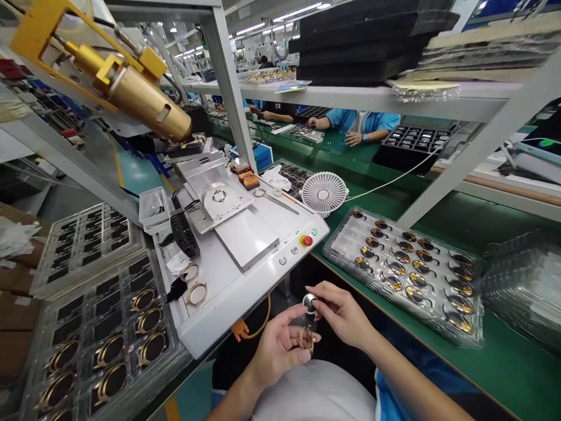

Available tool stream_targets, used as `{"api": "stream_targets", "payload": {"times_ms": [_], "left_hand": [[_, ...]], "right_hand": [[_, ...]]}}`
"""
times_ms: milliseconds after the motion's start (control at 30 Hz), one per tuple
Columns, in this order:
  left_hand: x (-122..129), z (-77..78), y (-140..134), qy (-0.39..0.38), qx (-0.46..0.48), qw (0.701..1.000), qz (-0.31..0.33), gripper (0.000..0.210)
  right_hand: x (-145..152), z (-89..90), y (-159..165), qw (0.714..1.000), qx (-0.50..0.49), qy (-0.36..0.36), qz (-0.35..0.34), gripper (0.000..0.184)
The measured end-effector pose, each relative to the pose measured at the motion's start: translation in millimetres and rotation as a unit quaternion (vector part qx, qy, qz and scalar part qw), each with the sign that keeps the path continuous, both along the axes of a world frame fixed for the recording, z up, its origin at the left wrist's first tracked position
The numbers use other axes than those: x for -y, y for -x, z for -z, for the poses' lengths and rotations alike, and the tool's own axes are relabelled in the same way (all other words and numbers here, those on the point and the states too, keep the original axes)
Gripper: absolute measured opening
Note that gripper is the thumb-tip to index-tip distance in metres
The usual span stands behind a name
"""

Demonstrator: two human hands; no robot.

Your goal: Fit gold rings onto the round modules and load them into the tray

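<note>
In front of my lap, my left hand (283,339) is closed around a gold-coloured metal ring (306,342), like a watch case rim. Just above the ring, my right hand (339,313) pinches a small round disc (310,302) with a silvery face and pale edge. My left fingertips reach to the disc's left side; whether they press on it I cannot tell. Two similar gold rings (197,294) lie on the white machine bed (228,298) ahead of my hands, beside a small black piece (176,289).
To the right, a clear tray (346,234) holds several round parts with curled black tails. At left, another tray (87,292) carries gold rings on dark pads. A white fan (324,193), red stop button (307,240) and gold machine head (149,105) stand ahead. Co-workers sit across.
</note>
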State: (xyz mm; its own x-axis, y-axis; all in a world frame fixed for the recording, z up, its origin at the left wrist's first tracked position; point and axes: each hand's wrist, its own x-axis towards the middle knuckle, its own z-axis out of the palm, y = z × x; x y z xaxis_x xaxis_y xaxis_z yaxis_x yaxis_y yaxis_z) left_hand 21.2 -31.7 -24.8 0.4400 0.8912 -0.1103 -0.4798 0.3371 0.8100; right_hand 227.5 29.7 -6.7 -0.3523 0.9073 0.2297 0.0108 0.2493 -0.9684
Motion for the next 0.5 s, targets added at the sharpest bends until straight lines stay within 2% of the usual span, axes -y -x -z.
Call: {"api": "stream_targets", "payload": {"times_ms": [100, 267, 400, 467, 500], "left_hand": [[1.2, -5.7, 1.5, -0.016, 0.011, 1.000, -0.012, 0.081], [0.3, -17.7, 3.8, -0.006, 0.032, 0.997, -0.076, 0.077], [-2.4, -21.5, 11.5, 0.014, 0.054, 0.995, -0.087, 0.072], [-5.1, -23.9, 17.6, 0.017, 0.058, 0.992, -0.108, 0.071], [-6.3, -25.7, 20.6, 0.018, 0.055, 0.991, -0.122, 0.070]], "right_hand": [[-0.1, -2.5, 5.5, 1.000, -0.010, -0.021, 0.006, 0.028], [-2.4, -12.6, 14.0, 0.995, 0.010, -0.095, 0.022, 0.019], [-11.6, -32.3, 19.6, 0.982, 0.070, -0.173, -0.022, 0.013], [-26.6, -44.4, 26.1, 0.980, 0.087, -0.173, -0.044, 0.010], [-37.6, -50.4, 31.2, 0.984, 0.091, -0.151, -0.038, 0.011]]}}
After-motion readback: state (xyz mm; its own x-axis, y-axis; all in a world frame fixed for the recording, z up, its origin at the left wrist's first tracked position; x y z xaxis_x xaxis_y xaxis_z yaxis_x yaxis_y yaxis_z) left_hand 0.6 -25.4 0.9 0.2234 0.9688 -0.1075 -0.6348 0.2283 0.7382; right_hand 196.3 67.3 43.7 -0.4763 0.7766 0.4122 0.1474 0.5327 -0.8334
